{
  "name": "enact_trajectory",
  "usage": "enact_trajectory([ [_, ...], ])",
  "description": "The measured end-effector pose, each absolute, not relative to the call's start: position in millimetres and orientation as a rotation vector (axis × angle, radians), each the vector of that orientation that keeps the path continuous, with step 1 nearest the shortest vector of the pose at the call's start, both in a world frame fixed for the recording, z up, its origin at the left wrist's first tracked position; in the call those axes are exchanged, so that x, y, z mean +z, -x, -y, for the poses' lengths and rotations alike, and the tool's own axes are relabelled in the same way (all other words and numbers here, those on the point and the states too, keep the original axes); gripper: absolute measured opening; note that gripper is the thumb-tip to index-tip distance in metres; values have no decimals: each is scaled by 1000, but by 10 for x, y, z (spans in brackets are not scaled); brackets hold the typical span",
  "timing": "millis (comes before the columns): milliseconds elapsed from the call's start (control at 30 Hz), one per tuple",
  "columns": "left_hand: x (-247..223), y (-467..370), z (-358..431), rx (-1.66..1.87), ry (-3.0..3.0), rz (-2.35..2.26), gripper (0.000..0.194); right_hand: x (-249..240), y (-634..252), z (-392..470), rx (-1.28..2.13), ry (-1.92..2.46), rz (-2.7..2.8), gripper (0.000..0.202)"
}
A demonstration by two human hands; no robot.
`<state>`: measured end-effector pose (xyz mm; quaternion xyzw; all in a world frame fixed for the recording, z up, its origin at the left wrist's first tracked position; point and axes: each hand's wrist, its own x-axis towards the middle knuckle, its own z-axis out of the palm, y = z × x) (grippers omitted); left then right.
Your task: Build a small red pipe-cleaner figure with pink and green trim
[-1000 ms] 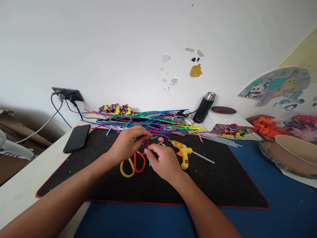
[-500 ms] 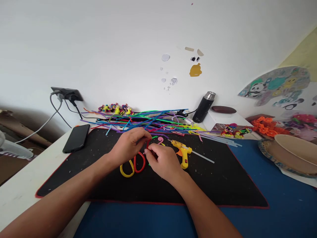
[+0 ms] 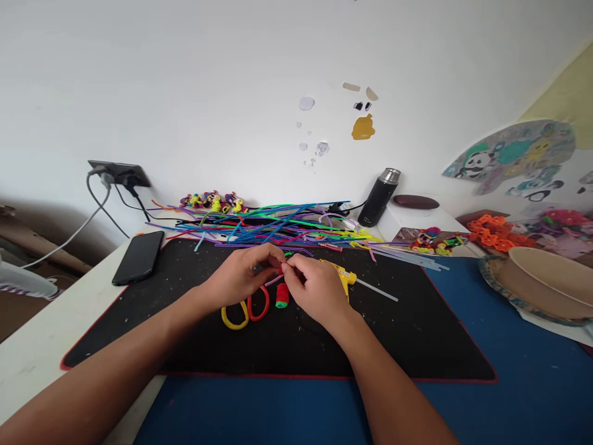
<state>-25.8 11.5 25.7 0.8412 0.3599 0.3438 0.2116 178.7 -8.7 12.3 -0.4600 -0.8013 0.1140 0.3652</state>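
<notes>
My left hand (image 3: 245,272) and my right hand (image 3: 315,285) meet over the black mat (image 3: 259,352), fingertips pinched around a small red piece (image 3: 280,269) that is mostly hidden. Just below the fingers stands a red and green coil (image 3: 282,295). Scissors with one yellow and one red handle (image 3: 258,304) lie beside my left hand, their blades out of sight. A yellow glue gun (image 3: 345,276) with a clear glue stick is partly covered by my right hand.
Many coloured pipe cleaners (image 3: 278,225) lie along the wall, with small colourful figures (image 3: 213,201) behind. A phone (image 3: 138,258) is at the left; a black flask (image 3: 379,196) leans at the back. A round beige dish (image 3: 546,287) sits at the right.
My hands have shifted and their fingertips have come together. The red and green coil, hidden before, now shows below them. My right hand covers more of the glue gun. The view has shifted slightly.
</notes>
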Motion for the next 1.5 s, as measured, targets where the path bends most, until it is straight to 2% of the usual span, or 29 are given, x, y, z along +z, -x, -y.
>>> enact_trajectory([
  [300,303,217,-29,1050,-2056,-858,10,151,-1814,37,673,1173,1862,26],
  [500,308,240,-21,1194,-2140,-940,10,114,-1798,24,817,1158,1814,27],
  [867,253,276,-109,1287,-2343,-1134,6,102,-1693,105,615,1156,2038,31],
  [1267,239,302,-167,1066,-2376,-1129,1,122,-1723,121,396,1196,2068,33],
  [1500,307,310,-119,936,-2364,-1015,6,120,-1759,104,334,1193,2079,29],
])
